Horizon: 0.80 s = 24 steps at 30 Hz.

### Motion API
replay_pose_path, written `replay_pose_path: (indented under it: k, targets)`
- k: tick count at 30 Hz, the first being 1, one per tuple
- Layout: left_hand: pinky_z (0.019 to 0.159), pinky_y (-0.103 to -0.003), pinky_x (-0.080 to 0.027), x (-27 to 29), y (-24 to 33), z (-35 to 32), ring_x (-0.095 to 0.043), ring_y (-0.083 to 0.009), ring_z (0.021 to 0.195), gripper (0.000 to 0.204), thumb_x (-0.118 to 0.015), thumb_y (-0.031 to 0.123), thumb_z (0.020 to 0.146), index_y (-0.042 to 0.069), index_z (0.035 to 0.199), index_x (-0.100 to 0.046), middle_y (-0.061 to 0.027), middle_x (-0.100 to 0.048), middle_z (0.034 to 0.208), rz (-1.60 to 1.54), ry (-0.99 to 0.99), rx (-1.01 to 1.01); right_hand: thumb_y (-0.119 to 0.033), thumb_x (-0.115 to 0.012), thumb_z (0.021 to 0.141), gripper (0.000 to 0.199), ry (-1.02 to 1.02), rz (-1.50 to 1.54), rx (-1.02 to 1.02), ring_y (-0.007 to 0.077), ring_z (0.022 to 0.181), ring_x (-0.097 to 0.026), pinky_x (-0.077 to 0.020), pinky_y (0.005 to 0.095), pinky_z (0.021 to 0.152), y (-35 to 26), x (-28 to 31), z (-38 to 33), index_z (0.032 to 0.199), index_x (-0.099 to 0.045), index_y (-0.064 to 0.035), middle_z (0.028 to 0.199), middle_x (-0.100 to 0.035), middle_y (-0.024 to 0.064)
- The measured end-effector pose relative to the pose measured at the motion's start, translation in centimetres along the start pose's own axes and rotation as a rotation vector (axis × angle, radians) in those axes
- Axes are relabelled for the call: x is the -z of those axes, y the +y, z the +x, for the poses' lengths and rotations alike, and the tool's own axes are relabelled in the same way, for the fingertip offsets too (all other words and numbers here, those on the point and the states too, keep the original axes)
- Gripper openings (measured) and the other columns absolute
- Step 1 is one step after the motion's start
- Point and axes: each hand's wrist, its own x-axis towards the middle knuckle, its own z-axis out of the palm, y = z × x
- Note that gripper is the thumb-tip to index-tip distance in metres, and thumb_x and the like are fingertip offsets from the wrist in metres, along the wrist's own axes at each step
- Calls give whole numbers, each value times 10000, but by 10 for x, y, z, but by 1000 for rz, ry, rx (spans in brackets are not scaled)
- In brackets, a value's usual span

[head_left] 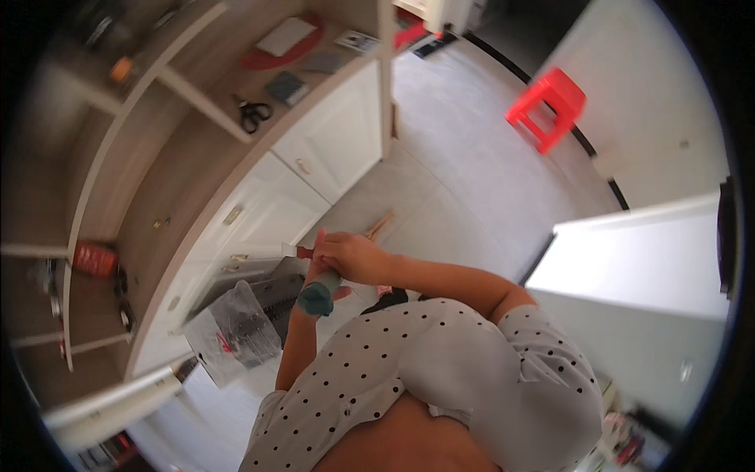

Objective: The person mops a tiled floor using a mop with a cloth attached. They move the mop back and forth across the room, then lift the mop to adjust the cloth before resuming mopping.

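Note:
In front of my body, my left hand (316,269) and my right hand (351,256) are together. A dull green, roll-shaped thing (318,294) lies between them, its near end towards me; its exact kind is unclear. My left hand is closed around it from below, partly hidden behind it. My right hand is closed over its far end, with the fingers bent. By the fingertips sticks out a small dark red piece (304,252) with a pale, see-through flat strip (289,250); whether it joins the green thing cannot be made out.
On the left stands a wooden shelf unit with white cabinet doors (324,134); black scissors (253,115) lie on a shelf. Below my hands is a clear plastic bag (245,326) beside a dark grey panel-like object (279,303). A red stool (549,107) stands far right, near a white wall.

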Motion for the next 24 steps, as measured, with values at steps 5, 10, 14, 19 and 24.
replay_pose_path:
  k: [5, 10, 14, 19, 24]
  targets:
    - [1002, -322, -240, -39, -10, 7, -341, -220, 1197, 625, -469, 279, 862, 62, 1360, -160, -110, -334, 1312, -690, -10, 137, 27, -560, 675, 192, 103, 22, -183, 292, 816, -527, -440, 347, 708, -14, 13, -57, 856, -551, -38, 859, -544, 118]
    - [993, -332, -277, -81, -26, 6, -390, -217, 1156, 390, -299, 302, 936, 52, 1218, -402, -141, -418, 1248, -689, 160, 188, 11, -578, 650, 274, 257, 58, -213, 325, 934, -497, -416, 363, 793, -31, 10, -101, 915, -554, -51, 1027, -490, 143]
    - [980, -341, -302, -86, -58, -4, -437, -210, 1113, 333, -364, 305, 919, 63, 1102, -501, -119, -446, 1236, -726, 202, 239, -18, -635, 629, 322, 199, 77, -222, 338, 1045, -455, -373, 392, 882, -25, 6, -136, 935, -550, -71, 1116, -481, 149]
    - [765, -351, -472, 1, -105, -84, -567, -219, 820, 245, -323, 206, 920, 25, 878, -482, -101, -563, 904, -209, 670, 170, -84, -639, 729, 165, 390, 57, -403, 208, 926, -528, -419, 301, 806, -38, -1, -165, 865, -548, -62, 994, -558, 116]
    - [697, -453, -490, 58, -164, -364, -540, -250, 669, 386, -452, 323, 859, 56, 1133, -406, -92, -499, 896, -288, 656, 1366, -115, -625, 770, 134, 318, 66, -538, 130, 797, -542, -432, 249, 736, -67, -27, -176, 876, -560, -66, 922, -592, 65]
